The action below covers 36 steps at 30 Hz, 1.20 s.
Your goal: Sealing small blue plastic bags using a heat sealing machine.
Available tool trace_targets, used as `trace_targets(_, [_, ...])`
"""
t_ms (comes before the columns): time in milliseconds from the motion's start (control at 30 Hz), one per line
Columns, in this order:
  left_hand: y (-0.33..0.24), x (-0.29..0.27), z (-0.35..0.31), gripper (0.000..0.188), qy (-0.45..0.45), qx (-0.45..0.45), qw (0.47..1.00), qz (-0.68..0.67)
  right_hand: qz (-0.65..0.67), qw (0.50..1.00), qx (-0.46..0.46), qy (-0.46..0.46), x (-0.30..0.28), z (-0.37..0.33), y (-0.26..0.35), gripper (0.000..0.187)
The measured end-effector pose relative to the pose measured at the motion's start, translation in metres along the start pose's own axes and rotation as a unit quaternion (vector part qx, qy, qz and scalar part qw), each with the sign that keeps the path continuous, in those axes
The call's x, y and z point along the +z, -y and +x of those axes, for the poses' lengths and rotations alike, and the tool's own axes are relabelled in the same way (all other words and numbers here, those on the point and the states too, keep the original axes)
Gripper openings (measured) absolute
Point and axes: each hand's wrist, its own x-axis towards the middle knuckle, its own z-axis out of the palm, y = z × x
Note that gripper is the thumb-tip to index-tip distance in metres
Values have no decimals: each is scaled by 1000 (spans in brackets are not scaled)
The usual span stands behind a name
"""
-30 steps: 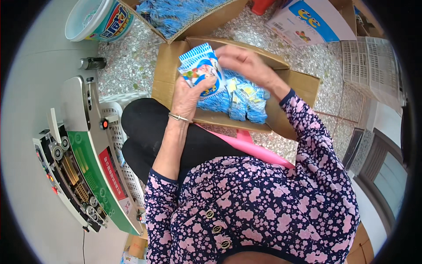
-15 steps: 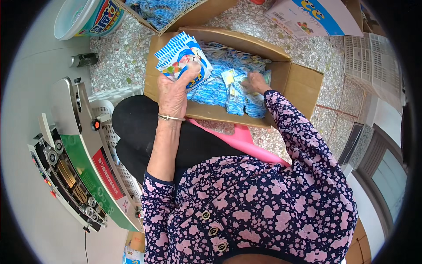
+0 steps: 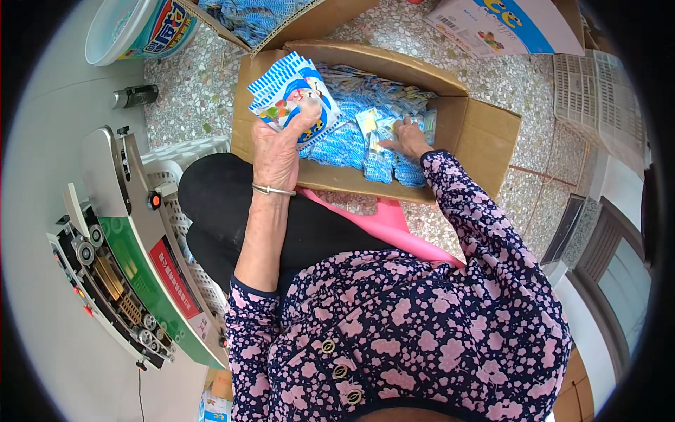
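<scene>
1. The person's left hand (image 3: pixel 278 151) is clamped on a fanned stack of blue-and-white bags (image 3: pixel 287 86), thumb across the front, raised over the left end of an open cardboard box (image 3: pixel 489 144).
2. The right hand (image 3: pixel 413 137) reaches into that box toward its right end, fingers spread a little and down among small blue-patterned packets (image 3: pixel 339 146); from where I stand, I cannot tell whether it grips one.
3. Those packets cover the box floor, a few paler ones lying on top beside the right hand.
4. Beyond, at the far side, another cardboard box (image 3: pixel 316 27) holds more blue packets, with a tub (image 3: pixel 133 35) to its left.
5. A green-and-white machine (image 3: pixel 149 260) stands at left.
</scene>
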Motion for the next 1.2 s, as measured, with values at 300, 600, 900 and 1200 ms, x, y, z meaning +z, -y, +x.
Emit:
trace_targets(300, [2, 4, 1, 32, 24, -26, 999, 31, 1, 988, -88, -124, 3, 17, -39, 26])
trace_targets(600, [7, 9, -6, 33, 135, -144, 977, 77, 341, 910, -196, 132, -180, -39, 61, 20])
trace_targets(900, [-3, 1, -6, 31, 47, -24, 997, 61, 648, 702, -245, 165, -177, -29, 104, 37])
trace_targets(1200, [-7, -6, 0, 28, -17, 9, 999, -32, -34, 996, -29, -72, 3, 56, 50, 57])
